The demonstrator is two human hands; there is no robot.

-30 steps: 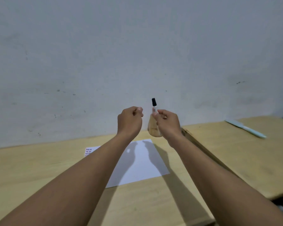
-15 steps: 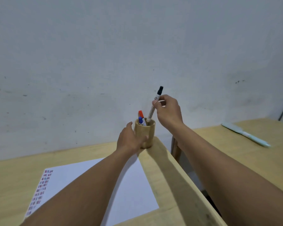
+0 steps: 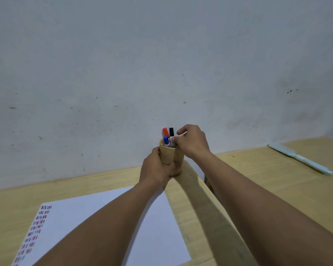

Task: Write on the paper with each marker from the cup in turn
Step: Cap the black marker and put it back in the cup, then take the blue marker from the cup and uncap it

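Observation:
A wooden cup [image 3: 168,153] stands at the table's far right corner by the wall. It holds a red-capped marker [image 3: 165,131], a blue-capped marker [image 3: 166,141] and a black-capped marker [image 3: 171,132]. My left hand [image 3: 155,169] is wrapped around the cup's side. My right hand [image 3: 191,140] is at the cup's rim, its fingertips pinching the black-capped marker, which sits down inside the cup. A white paper [image 3: 69,223] lies on the table in front of the cup, with rows of red, blue and dark marks along its left edge.
The wooden table [image 3: 12,204] ends just right of the cup, with a gap beyond. A second wooden table [image 3: 267,169] stands to the right, with a pale blue flat tool [image 3: 298,158] lying on it. A grey wall rises directly behind.
My right hand lowered the black-capped marker into the cup. My left hand moved from the air onto the cup's side and closed around it. The view shifted toward the cup.

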